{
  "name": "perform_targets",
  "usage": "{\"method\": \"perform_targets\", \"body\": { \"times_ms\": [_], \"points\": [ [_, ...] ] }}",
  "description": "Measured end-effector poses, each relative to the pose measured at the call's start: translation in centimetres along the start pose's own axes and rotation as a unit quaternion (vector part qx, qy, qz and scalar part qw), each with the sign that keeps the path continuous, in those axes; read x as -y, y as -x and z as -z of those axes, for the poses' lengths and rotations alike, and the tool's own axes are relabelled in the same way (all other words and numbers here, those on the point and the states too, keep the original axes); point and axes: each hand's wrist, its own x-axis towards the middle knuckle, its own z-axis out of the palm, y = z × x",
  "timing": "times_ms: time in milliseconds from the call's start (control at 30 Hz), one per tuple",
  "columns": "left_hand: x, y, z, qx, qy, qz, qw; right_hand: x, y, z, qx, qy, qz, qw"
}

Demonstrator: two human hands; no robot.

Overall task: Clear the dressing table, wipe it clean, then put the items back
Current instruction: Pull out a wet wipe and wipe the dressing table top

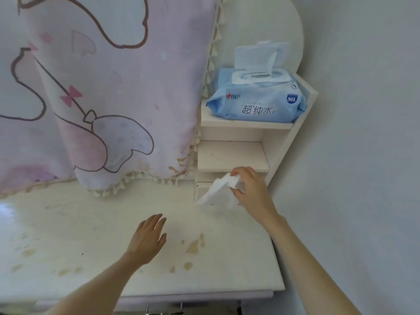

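The white dressing table top (91, 235) carries several yellowish stains, the largest (195, 245) near its right front. My right hand (250, 189) grips a white wet wipe (216, 189) that hangs down in front of the lowest shelf at the table's back right corner. My left hand (148, 237) hovers flat over the middle of the table with fingers spread and nothing in it. A blue pack of wet wipes (256, 98) with its white lid flipped up lies on the top shelf.
A white shelf unit (231, 155) stands at the table's right rear against the wall. A pink cartoon-print cloth with tassels (102, 87) drapes over the mirror behind the table. The wall (363, 133) runs close along the right side.
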Motion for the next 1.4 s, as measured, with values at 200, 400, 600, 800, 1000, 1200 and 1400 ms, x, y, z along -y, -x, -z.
{"method": "perform_targets", "body": {
  "times_ms": [200, 400, 600, 800, 1000, 1200, 1400],
  "points": [
    [0.1, 2.8, -3.6, 0.081, -0.006, 0.048, 0.996, -5.5, 12.3, -4.8, 0.232, 0.057, -0.071, 0.968],
    [-0.2, 2.0, -4.2, 0.079, 0.015, 0.046, 0.996, -6.9, 17.7, -7.3, 0.416, -0.015, -0.194, 0.888],
    [-1.0, 0.6, -4.9, 0.095, 0.012, 0.029, 0.995, -8.1, 15.2, -11.6, 0.275, 0.095, -0.111, 0.95],
    [-0.2, 0.5, -5.6, 0.12, -0.005, 0.025, 0.992, -9.5, 13.7, -16.8, 0.277, 0.223, -0.114, 0.928],
    [-0.2, 0.5, -5.6, 0.11, -0.014, 0.016, 0.994, -10.5, 12.7, -18.6, 0.245, 0.241, -0.096, 0.934],
    [0.4, 0.7, -6.0, 0.1, -0.005, 0.009, 0.995, -10.6, 9.3, -20.8, 0.235, 0.23, -0.084, 0.941],
    [2.3, 1.0, -4.8, 0.047, 0.005, 0.018, 0.999, -9.0, 8.6, -22.7, 0.297, 0.195, 0.129, 0.926]
  ]
}}
